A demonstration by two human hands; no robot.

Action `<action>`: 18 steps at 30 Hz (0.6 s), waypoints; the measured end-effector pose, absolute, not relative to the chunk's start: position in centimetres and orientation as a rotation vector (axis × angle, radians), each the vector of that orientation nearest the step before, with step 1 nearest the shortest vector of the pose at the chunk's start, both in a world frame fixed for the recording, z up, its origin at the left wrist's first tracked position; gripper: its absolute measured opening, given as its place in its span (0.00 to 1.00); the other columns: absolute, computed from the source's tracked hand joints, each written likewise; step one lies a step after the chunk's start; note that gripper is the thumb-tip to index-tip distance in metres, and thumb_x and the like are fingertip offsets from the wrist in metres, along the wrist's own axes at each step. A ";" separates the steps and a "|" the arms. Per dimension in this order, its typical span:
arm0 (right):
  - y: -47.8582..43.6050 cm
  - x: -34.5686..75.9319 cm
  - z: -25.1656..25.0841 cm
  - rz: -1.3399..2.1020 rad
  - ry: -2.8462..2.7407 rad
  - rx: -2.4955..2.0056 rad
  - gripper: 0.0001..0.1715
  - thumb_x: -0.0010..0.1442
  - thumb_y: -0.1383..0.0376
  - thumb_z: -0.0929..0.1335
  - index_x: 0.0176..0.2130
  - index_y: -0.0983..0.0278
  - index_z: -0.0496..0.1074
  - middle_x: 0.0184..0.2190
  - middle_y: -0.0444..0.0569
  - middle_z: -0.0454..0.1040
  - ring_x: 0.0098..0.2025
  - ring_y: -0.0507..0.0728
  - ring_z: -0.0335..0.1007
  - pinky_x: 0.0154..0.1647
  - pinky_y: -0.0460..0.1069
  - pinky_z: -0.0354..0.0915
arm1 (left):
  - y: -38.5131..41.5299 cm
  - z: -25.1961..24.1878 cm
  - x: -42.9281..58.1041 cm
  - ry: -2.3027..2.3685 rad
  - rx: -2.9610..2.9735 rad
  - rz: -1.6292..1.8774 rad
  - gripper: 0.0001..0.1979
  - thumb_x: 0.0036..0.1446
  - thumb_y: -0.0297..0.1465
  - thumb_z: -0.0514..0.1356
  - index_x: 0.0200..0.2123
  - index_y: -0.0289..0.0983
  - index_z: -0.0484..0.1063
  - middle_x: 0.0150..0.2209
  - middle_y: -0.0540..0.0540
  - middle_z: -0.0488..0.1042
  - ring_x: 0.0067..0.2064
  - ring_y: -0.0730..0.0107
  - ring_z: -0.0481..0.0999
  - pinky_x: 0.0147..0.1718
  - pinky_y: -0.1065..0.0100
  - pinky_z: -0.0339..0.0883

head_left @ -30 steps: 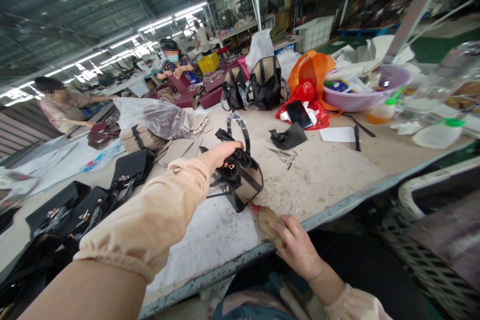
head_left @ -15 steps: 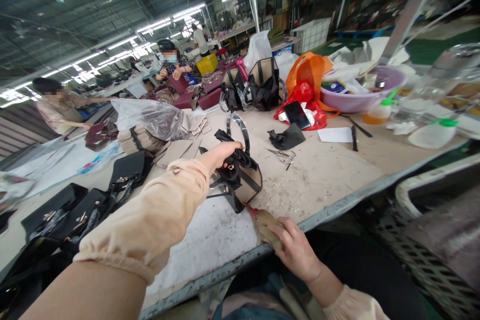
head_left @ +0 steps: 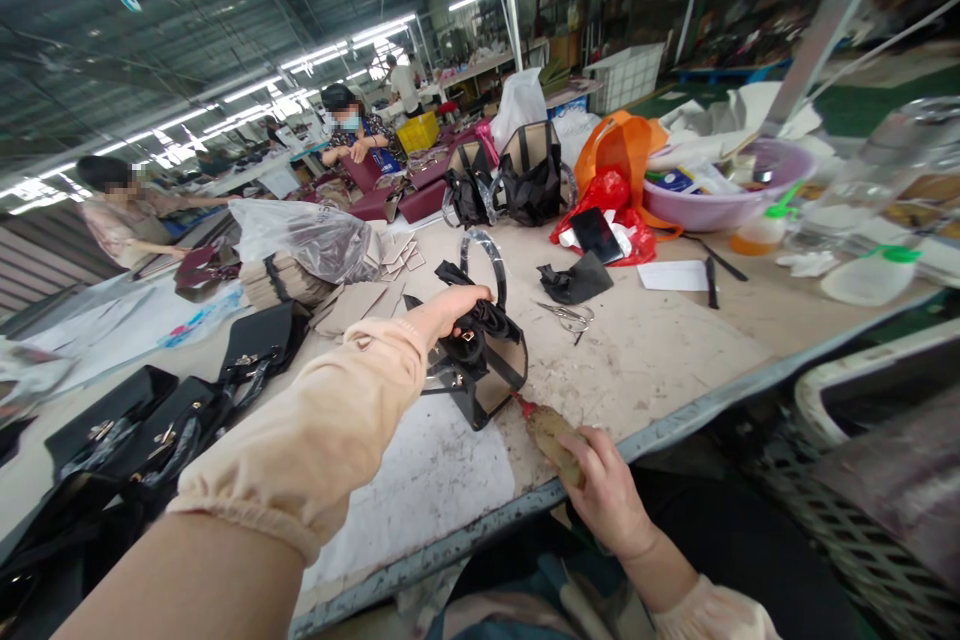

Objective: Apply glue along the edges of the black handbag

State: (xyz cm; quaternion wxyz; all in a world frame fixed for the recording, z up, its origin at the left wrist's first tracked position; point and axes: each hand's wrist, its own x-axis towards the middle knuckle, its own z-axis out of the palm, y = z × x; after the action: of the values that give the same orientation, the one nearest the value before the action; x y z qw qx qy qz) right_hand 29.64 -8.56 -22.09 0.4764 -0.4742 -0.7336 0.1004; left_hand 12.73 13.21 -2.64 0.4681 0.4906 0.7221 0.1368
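Note:
A black and tan handbag (head_left: 504, 368) lies tilted on the table in front of me, its clear-wrapped handle (head_left: 487, 255) standing up at the back. My left hand (head_left: 459, 305) is closed on the bunched black material at the bag's top; some fingers are hidden. In my right hand (head_left: 604, 490) is a yellowish squeeze bottle (head_left: 553, 438) with a red nozzle. The nozzle tip is at the bag's lower right edge; whether it touches cannot be made out.
Scissors (head_left: 568, 316) and a black cloth piece (head_left: 576, 278) lie beyond the bag. Black bags (head_left: 262, 335) line the left. A purple basin (head_left: 727, 200), a red plastic bag (head_left: 609, 190) and bottles (head_left: 870, 277) stand right. Co-workers (head_left: 124, 210) are across the table.
The bottle's nozzle has moved right along the bag's lower edge, away from the near bottom corner. My left hand keeps its hold, and the view has shifted slightly.

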 end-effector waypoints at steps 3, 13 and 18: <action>-8.4 29.4 -21.9 0.272 -1.796 -1.139 0.16 0.63 0.66 0.64 0.51 0.66 0.61 0.44 0.59 0.60 0.44 0.64 0.62 0.41 0.59 0.69 | 13.2 -2.5 13.0 1.763 1.202 0.337 0.11 0.44 0.36 0.58 0.24 0.33 0.64 0.20 0.46 0.65 0.15 0.72 0.60 0.13 0.71 0.47; -9.2 28.6 -22.1 0.341 -1.834 -1.079 0.16 0.63 0.66 0.65 0.51 0.66 0.61 0.46 0.59 0.59 0.46 0.64 0.61 0.43 0.59 0.68 | 13.4 -2.5 13.5 1.770 1.204 0.348 0.11 0.45 0.36 0.58 0.23 0.33 0.64 0.20 0.46 0.65 0.15 0.72 0.60 0.12 0.71 0.47; -9.0 28.4 -22.2 0.359 -1.867 -1.102 0.15 0.64 0.66 0.64 0.50 0.66 0.61 0.45 0.58 0.59 0.45 0.63 0.61 0.43 0.58 0.69 | 13.5 -2.5 13.4 1.776 1.210 0.340 0.12 0.45 0.37 0.58 0.24 0.33 0.64 0.21 0.46 0.66 0.15 0.71 0.61 0.12 0.71 0.47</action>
State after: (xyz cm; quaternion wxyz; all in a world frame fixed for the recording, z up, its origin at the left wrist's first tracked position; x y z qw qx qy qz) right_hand 28.36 -9.04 -22.23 0.4549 -0.4466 -0.7566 0.1456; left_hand 13.41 13.51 -2.51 0.4642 0.4925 0.7231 0.1385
